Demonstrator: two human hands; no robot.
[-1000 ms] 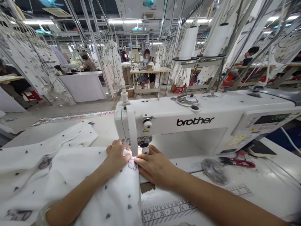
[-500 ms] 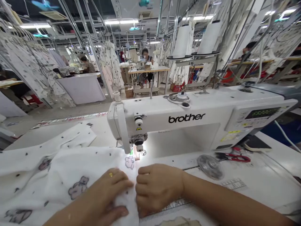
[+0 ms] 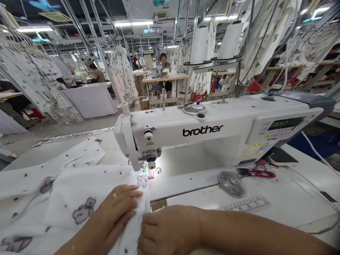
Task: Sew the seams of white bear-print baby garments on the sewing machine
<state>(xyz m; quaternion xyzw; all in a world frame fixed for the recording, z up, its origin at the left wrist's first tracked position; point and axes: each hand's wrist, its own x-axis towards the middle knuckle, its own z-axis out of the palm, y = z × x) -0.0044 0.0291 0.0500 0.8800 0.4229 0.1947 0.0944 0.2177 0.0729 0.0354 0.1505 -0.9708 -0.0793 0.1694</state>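
White bear-print fabric (image 3: 61, 191) spreads over the left of the sewing table, its right edge running up to the needle area (image 3: 145, 168) of a white sewing machine (image 3: 170, 136). My left hand (image 3: 120, 205), a ring on one finger, rests on the fabric just in front of the needle, fingers stretched out and close together. Beside it, my right hand (image 3: 167, 226) is closed at the fabric's right edge, knuckles up; its fingertips are hidden. A small brown piece with a pale jagged edge (image 3: 158, 204) shows just behind my right hand.
Right of my hands lie a clear round disc (image 3: 232, 184), red-handled thread snips (image 3: 256, 173) and a printed ruler scale (image 3: 245, 204). Thread cones (image 3: 199, 45) stand above the machine. Beyond are hanging garments (image 3: 123, 72) and a seated person (image 3: 163, 76) at another table.
My right hand has moved down and left along the fabric edge, and my left fingers have drawn together. The brown piece now shows. The machine sits slightly further left in view.
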